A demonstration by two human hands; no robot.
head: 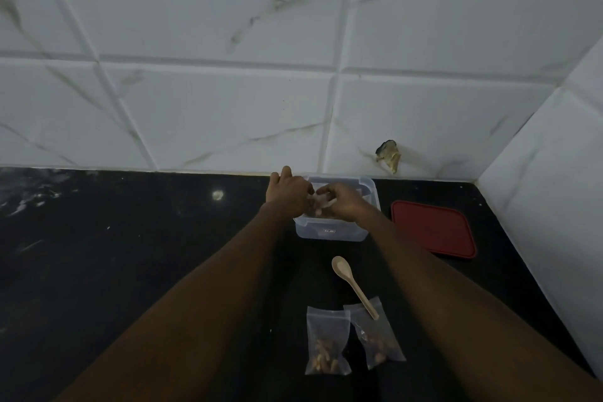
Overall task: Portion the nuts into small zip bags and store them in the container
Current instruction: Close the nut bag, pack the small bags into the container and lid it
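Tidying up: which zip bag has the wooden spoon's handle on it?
The right-hand nut-filled clear zip bag; the pale wooden spoon crosses its top, missing the left bag.

The head-worn camera looks forward and down, facing the marble-tiled wall point(212, 26) that rises straight behind the clear plastic container point(329, 233). The container sits just right of the frame's centre, at arm's reach, so it appears small. The left forearm point(195, 303) and right forearm point(456, 303) run up to it from the bottom edge. Black countertop point(130, 254) spreads left of and in front of the container, and a side wall point(554, 189) closes the view to its right. The wide lens bows the tile joints above it.
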